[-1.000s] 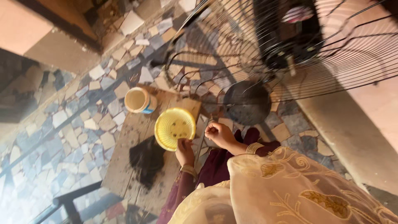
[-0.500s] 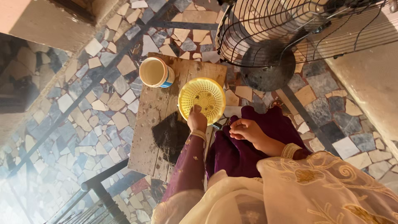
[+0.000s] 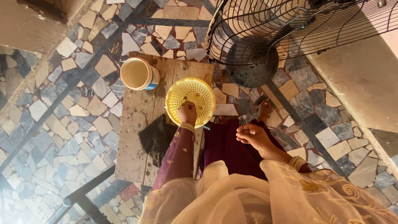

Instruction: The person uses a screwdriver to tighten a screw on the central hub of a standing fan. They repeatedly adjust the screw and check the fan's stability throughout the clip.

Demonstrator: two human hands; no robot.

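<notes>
A: The colander (image 3: pixel 190 101) is pale yellow, dotted with small holes; the cup (image 3: pixel 139 74) is cream with a blue band.

B: The floor (image 3: pixel 62 124) is a mosaic of grey, beige and white chips; the sleeve (image 3: pixel 179 153) is purple with gold dots; the shawl (image 3: pixel 248 195) is cream with gold embroidery.

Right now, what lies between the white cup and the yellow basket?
Only bare wood: the cup and basket stand apart on the board, nothing between them in the head view. The left hand reaches into the basket.
</notes>
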